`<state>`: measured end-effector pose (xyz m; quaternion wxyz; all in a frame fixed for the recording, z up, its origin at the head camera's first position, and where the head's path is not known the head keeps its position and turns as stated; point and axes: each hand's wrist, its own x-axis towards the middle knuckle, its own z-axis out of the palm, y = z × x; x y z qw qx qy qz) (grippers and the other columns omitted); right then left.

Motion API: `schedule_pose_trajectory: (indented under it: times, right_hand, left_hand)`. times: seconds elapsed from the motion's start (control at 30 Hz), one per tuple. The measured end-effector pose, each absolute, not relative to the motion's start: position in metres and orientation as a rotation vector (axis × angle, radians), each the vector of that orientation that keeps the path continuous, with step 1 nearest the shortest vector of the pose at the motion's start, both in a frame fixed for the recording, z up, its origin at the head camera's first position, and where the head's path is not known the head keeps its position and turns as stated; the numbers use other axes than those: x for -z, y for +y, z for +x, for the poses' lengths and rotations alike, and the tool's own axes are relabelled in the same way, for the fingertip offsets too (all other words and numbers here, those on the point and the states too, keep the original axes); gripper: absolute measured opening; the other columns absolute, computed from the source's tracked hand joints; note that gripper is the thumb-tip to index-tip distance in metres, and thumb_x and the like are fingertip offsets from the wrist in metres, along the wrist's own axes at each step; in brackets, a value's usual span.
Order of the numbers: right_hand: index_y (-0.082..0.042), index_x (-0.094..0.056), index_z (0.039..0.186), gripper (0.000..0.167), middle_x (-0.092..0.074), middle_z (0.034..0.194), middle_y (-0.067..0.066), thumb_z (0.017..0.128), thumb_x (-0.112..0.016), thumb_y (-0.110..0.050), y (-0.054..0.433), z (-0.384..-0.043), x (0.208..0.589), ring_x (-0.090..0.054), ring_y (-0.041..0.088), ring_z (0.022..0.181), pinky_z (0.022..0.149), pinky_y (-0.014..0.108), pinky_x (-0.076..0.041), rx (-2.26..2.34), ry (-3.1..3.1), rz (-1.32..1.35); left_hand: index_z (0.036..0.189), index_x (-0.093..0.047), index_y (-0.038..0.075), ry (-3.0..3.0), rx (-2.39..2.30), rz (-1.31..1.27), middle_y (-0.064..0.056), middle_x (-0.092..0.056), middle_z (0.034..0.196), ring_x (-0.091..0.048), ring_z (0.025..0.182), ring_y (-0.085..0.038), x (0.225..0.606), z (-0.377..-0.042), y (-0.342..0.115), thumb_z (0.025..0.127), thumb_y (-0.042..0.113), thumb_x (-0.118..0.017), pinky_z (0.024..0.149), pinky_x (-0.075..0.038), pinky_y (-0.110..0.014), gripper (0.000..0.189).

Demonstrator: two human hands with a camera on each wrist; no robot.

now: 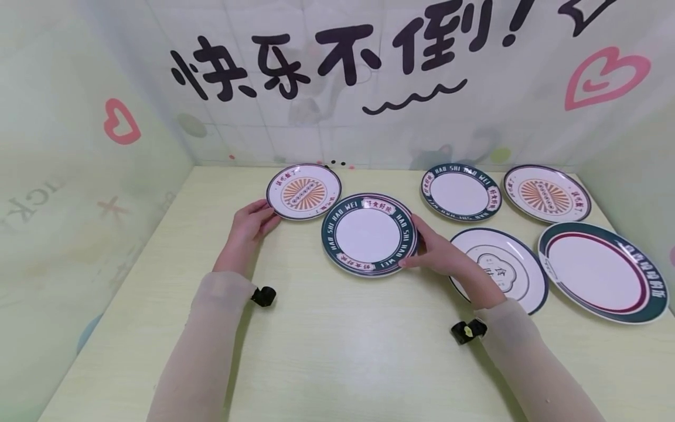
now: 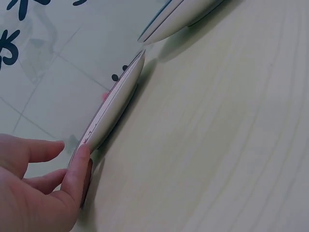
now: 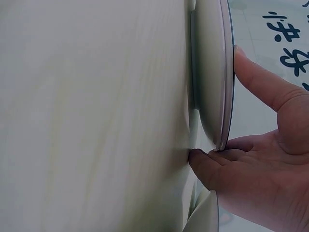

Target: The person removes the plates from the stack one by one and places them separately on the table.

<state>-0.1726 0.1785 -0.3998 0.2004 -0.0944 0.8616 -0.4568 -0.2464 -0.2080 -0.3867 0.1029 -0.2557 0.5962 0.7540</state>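
Note:
In the head view my right hand (image 1: 435, 252) grips the right rim of a round white plate with a dark green lettered border (image 1: 368, 235). The right wrist view shows its thumb on the plate's (image 3: 212, 72) face and fingers at the lower edge; the rim looks doubled, and I cannot tell whether two plates are stacked. My left hand (image 1: 250, 225) is at the left edge of a white plate with an orange sunburst (image 1: 304, 191). Seen from the left wrist, its fairly straight fingers (image 2: 79, 164) touch that rim, while another finger stands apart.
On the right lie another green-bordered plate (image 1: 459, 192), a second sunburst plate (image 1: 547, 194), a plate with a grey emblem (image 1: 519, 258) partly behind my right forearm, and a large oval plate (image 1: 601, 272). A printed wall (image 1: 337, 140) backs the pale wooden table (image 1: 337, 351).

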Motion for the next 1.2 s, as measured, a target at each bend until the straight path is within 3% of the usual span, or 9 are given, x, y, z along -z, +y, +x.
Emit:
schedule_pose_trajectory:
  times: [0.2, 0.43, 0.73, 1.2]
  right_hand:
    - [-0.01, 0.001, 0.161, 0.111, -0.006, 0.168, 0.019, 0.084, -0.079, -0.019, 0.18, -0.172, 0.4, -0.005, 0.039, 0.155, 0.128, 0.055, -0.008, 1.272, 2.42, -0.276]
    - [-0.01, 0.003, 0.161, 0.112, -0.004, 0.168, 0.019, 0.085, -0.078, -0.02, 0.179, -0.172, 0.4, -0.005, 0.04, 0.155, 0.128, 0.055, -0.008, 1.257, 2.42, -0.266]
    - [-0.012, 0.002, 0.161, 0.112, -0.005, 0.168, 0.019, 0.084, -0.079, -0.021, 0.18, -0.173, 0.403, -0.005, 0.04, 0.155, 0.128, 0.055, -0.008, 1.266, 2.419, -0.268]
    - [-0.013, 0.002, 0.161, 0.111, -0.006, 0.168, 0.018, 0.085, -0.078, -0.019, 0.179, -0.173, 0.402, -0.007, 0.04, 0.155, 0.128, 0.055, -0.009, 1.259, 2.426, -0.284]
  left_hand:
    - [0.156, -0.031, 0.008, 1.832, -2.109, -0.637, -0.007, -0.057, 0.126, -0.064, 0.102, -0.01, 0.381, -0.239, -0.212, 0.101, 0.006, -0.053, 0.104, -0.051, -0.023, 0.059]
    - [0.157, -0.027, 0.009, 1.87, -2.141, -0.587, 0.001, -0.053, 0.118, -0.064, 0.096, -0.009, 0.381, -0.228, -0.215, 0.099, 0.001, -0.054, 0.101, -0.053, -0.023, 0.064]
    - [0.157, -0.026, 0.007, 1.861, -2.147, -0.484, 0.0, -0.054, 0.119, -0.063, 0.102, -0.01, 0.384, -0.215, -0.214, 0.1, 0.001, -0.053, 0.101, -0.053, -0.023, 0.063]
    - [0.155, -0.027, 0.005, 1.857, -2.137, -0.351, -0.004, -0.051, 0.132, -0.063, 0.106, -0.01, 0.388, -0.205, -0.2, 0.101, 0.003, -0.052, 0.104, -0.052, -0.024, 0.06]
